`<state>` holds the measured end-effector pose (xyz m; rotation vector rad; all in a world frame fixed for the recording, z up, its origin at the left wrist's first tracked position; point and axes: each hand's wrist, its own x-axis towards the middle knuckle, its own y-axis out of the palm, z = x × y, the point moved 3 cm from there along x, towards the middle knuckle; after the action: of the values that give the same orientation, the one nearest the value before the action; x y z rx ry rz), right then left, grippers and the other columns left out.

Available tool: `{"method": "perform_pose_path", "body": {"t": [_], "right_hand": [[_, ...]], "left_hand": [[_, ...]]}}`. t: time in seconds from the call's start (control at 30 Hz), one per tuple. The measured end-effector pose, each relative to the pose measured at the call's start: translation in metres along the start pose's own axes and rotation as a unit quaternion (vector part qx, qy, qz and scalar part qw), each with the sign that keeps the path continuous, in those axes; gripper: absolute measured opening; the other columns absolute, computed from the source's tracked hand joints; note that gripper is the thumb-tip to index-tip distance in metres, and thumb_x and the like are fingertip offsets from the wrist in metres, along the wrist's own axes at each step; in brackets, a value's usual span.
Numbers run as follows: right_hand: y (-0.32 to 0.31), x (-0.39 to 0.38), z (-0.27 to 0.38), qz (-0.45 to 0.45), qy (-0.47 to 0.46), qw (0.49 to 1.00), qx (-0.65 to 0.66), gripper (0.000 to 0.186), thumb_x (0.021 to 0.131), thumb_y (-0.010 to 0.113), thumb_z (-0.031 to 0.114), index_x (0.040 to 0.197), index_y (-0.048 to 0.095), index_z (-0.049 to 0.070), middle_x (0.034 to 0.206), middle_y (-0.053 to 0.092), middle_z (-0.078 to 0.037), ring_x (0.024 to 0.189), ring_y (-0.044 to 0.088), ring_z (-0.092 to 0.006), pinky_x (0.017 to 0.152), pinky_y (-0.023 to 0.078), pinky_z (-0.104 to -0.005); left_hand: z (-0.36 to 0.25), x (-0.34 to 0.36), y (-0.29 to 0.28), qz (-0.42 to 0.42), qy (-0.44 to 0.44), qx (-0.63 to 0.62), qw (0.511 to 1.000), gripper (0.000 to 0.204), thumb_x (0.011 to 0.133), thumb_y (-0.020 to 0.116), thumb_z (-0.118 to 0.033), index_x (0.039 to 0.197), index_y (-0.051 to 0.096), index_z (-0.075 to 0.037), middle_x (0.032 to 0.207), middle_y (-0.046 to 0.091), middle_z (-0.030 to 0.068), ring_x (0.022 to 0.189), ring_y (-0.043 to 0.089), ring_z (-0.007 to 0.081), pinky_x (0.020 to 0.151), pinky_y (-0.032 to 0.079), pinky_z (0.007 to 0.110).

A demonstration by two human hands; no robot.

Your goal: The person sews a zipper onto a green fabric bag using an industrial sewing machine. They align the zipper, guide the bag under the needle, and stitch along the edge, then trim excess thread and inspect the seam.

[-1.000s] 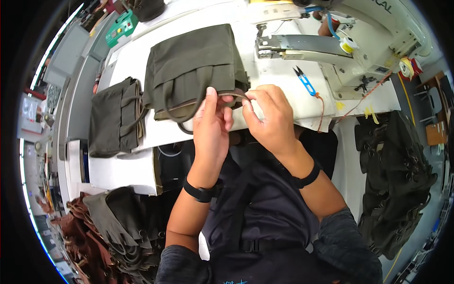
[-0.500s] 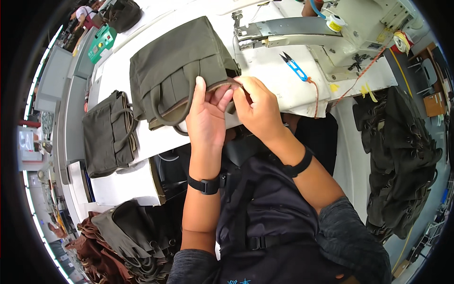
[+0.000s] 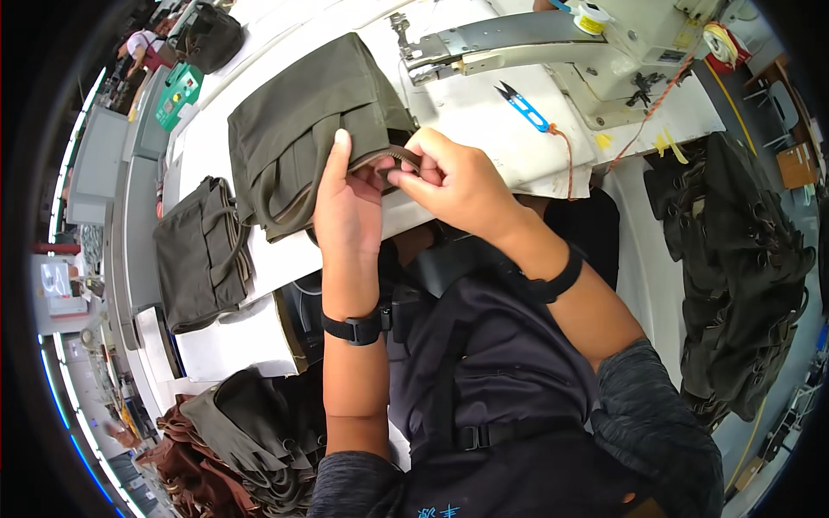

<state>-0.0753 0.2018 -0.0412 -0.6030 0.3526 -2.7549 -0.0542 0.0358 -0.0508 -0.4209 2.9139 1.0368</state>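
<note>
Pinching zipper edge (image 3: pixel 399 155) in right fingers (image 3: pixel 429 149), left fingers (image 3: pixel 368 182) alongside, grip unclear, bag (image 3: pixel 298 108) beyond

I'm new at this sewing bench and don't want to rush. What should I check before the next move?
1. Left hand on the zippered edge of the olive-green handbag: ok, thumb and fingers hold it.
2. Right hand on the zipper: ok, fingers pinch its right-hand stretch.
3. Zipper end visible: cannot tell, the right fingers cover that part.
4. Thread snips away from both hands: ok, lying on the table beyond the right hand.
5. Orange cord clear of the right hand: ok, it hangs farther right.
</note>
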Motion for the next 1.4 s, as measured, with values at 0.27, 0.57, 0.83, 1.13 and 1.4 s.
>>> {"method": "perform_pose_path", "body": {"t": [0.27,0.57,0.83,1.13,1.4], "right_hand": [[-0.008,-0.001,0.005,-0.235,-0.267,0.896,-0.266,0.03,0.068,0.079,0.004,0.091,0.06,0.01,0.102,0.066,-0.01,0.097,0.065,-0.03,0.086,0.048,-0.0427],[-0.016,-0.002,-0.03,0.088,0.126,0.983,0.099,0.016,0.091,0.08,0.009,0.102,0.072,0.003,0.088,0.072,0.0,0.08,0.065,-0.0108,0.075,0.049,-0.0324],[-0.025,0.01,-0.042,0.206,0.153,0.912,0.32,0.017,0.101,0.07,0.012,0.106,0.076,-0.003,0.098,0.076,-0.006,0.088,0.069,-0.0122,0.088,0.053,-0.0291],[-0.023,0.017,-0.048,0.182,0.181,0.918,0.304,0.016,0.1,0.072,0.009,0.108,0.076,-0.005,0.096,0.076,-0.007,0.078,0.07,-0.012,0.074,0.058,-0.0274],[-0.036,0.029,-0.034,0.143,0.189,0.933,0.271,0.016,0.101,0.072,0.008,0.109,0.075,-0.005,0.095,0.076,-0.007,0.079,0.071,-0.0109,0.073,0.057,-0.025]], "left_hand": [[-0.004,-0.002,0.011,-0.052,0.075,0.003,0.996,0.035,0.104,0.071,-0.024,0.131,0.064,-0.004,0.124,0.07,0.0079,0.11,0.068,0.0215,0.093,0.058,0.041],[-0.003,-0.017,0.03,0.026,0.033,-0.24,0.97,0.057,0.109,0.055,-0.049,0.142,0.055,-0.003,0.144,0.06,0.0157,0.129,0.06,0.0337,0.113,0.049,0.062],[0.002,-0.032,0.009,-0.003,-0.153,-0.257,0.954,0.057,0.11,0.054,-0.045,0.144,0.052,0.001,0.14,0.063,0.0187,0.125,0.064,0.0326,0.116,0.049,0.05],[-0.006,-0.041,0.021,-0.074,0.009,-0.195,0.978,0.042,0.112,0.055,-0.033,0.137,0.057,0.0,0.137,0.067,0.0147,0.127,0.065,0.0282,0.11,0.054,0.044],[-0.02,-0.028,0.04,-0.045,-0.084,-0.166,0.981,0.054,0.11,0.057,-0.044,0.14,0.054,0.001,0.138,0.064,0.0155,0.126,0.065,0.0273,0.112,0.052,0.043]]}}
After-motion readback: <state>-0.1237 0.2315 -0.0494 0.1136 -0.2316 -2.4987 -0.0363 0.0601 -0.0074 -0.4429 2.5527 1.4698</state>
